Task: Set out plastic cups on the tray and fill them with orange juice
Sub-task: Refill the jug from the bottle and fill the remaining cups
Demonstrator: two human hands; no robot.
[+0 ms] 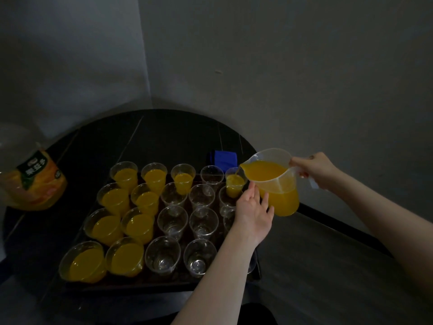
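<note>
A dark tray (140,283) holds several clear plastic cups in rows. The left columns and some of the far row are full of orange juice (114,199); the middle and right cups (173,221) stand empty. My right hand (315,170) grips the handle of a clear jug (275,181) of orange juice, tilted left, its spout pouring into the far right cup (235,181), which is partly filled. My left hand (254,212) rests flat against the jug's lower side, fingers apart. My left forearm hides the tray's right cups.
A large orange juice bottle (35,181) stands on the dark round table (164,137) at the left. A blue cloth (222,159) lies behind the tray. Grey walls meet in a corner behind the table. The table's right edge runs under the jug.
</note>
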